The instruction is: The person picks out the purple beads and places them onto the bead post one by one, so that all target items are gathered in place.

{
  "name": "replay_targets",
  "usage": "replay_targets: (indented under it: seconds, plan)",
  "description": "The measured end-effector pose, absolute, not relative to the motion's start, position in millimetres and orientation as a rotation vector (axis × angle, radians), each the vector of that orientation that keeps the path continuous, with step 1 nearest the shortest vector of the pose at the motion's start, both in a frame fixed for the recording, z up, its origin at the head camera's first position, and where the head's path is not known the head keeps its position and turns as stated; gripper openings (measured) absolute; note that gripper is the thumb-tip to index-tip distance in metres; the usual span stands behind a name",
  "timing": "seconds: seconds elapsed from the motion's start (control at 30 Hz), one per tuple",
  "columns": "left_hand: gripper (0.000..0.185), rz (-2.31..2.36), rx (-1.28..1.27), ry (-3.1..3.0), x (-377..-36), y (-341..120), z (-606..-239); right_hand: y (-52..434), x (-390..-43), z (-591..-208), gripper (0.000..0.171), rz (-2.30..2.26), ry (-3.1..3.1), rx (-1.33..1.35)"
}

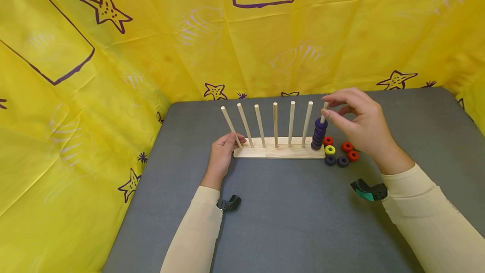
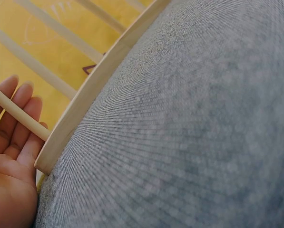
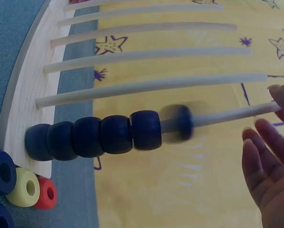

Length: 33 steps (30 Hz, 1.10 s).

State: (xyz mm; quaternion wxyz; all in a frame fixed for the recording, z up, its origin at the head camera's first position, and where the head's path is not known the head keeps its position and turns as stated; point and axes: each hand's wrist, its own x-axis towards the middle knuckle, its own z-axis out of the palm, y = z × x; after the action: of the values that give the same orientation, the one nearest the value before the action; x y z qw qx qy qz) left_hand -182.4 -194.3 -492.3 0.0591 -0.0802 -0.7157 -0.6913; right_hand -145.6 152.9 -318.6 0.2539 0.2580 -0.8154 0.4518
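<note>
A pale wooden base point(image 1: 265, 152) with several upright pegs stands on the table. Dark blue beads point(image 1: 318, 136) are stacked on its rightmost peg point(image 3: 227, 114). In the right wrist view the top bead point(image 3: 182, 123) is blurred and sits slightly apart from the stack. My right hand point(image 1: 360, 121) is at that peg's tip, thumb and fingers spread around it, with no bead between them. At the base's left end, my left hand point(image 1: 223, 155) rests beside the leftmost peg point(image 1: 230, 125), its fingers extended behind it in the left wrist view point(image 2: 15, 156).
Loose beads lie by the base's right end: red ones point(image 1: 347, 146), a yellow one point(image 1: 330, 150) and dark blue ones point(image 1: 342, 161). The grey table point(image 1: 273, 214) backs onto a yellow patterned cloth point(image 1: 246, 54).
</note>
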Motion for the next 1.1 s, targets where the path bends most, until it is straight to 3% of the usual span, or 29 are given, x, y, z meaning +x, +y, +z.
replay_targets:
  seconds: [0.3,0.6,1.1]
  plan:
    - [0.04,-2.088,-0.244,-2.169,-183.3,-194.6,-492.1,154.8,-144.6,-318.0,0.031,1.25,-2.225,0.724]
    - [0.042,-2.112,-0.265,-2.164,-182.6,-194.5,-489.9,166.1,-156.7,-341.3,0.04,1.306,-2.191,0.714]
    - [0.041,-2.088,-0.23,-2.175,-182.9,-194.6,-492.5,166.1,-139.3,-328.3,0.032,1.415,-2.213,0.705]
